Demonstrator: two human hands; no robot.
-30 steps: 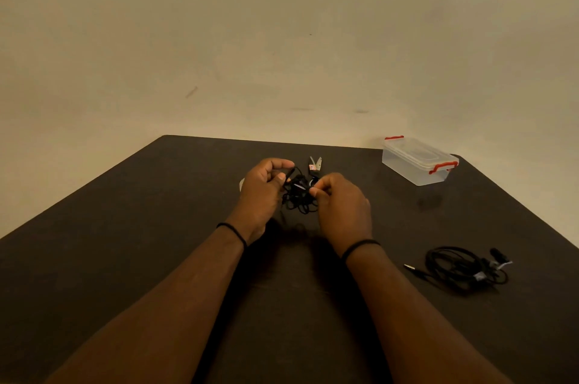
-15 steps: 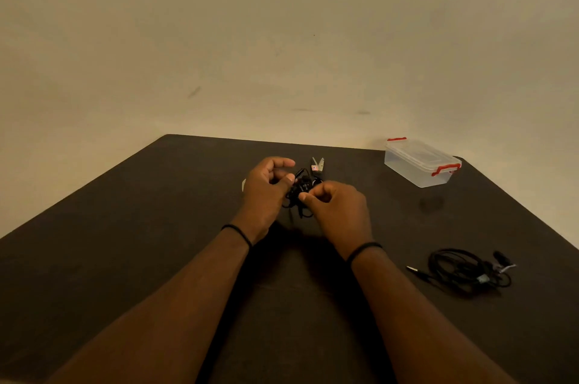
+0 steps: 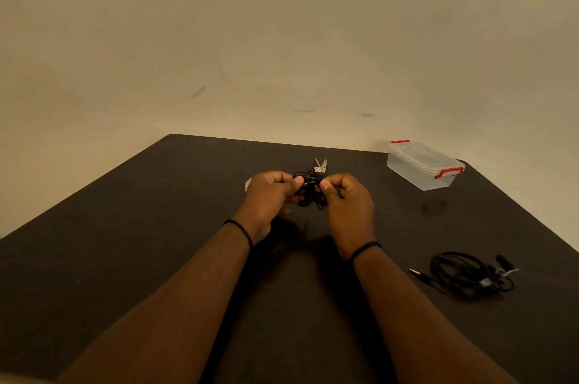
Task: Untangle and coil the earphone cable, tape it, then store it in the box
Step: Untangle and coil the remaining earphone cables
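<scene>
On the table [image 3: 125,258], the tangled earphone cable [image 3: 310,192] sits between the left hand [image 3: 269,195] and right hand [image 3: 346,205], scissors [image 3: 320,164] just behind, the box [image 3: 423,167] far right, a coiled cable [image 3: 470,272] near right.

The worktop [image 3: 125,258] is showing a plain dark brown. The earphone cable [image 3: 308,194] is looking black, as is the second cable bundle [image 3: 463,272]. The box [image 3: 421,169] is showing clear plastic with red clips. The wall [image 3: 282,39] is appearing beige. Black bands are circling both wrists.
</scene>
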